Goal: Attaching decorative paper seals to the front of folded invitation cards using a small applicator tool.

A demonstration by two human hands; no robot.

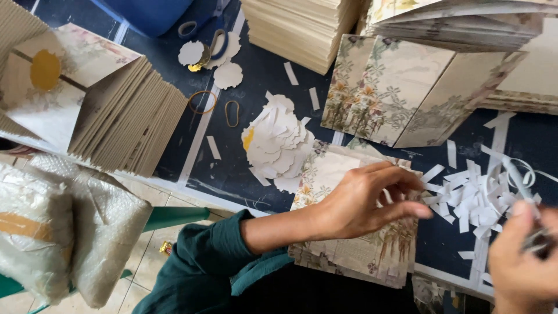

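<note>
Floral-printed paper envelope stack point(354, 256) — left hand point(363, 200) rests on it, fingers loosely apart. Right hand point(520, 261), beside the stack, is pinched on a white paper strip point(517, 177). Risk — strip may tear if tugged.

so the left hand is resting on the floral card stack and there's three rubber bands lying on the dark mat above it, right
Not quite. The head view shows two rubber bands on the dark mat, not three: a rounder one and a narrower one beside it. The rest holds: the left hand does rest on the floral card stack.
</note>
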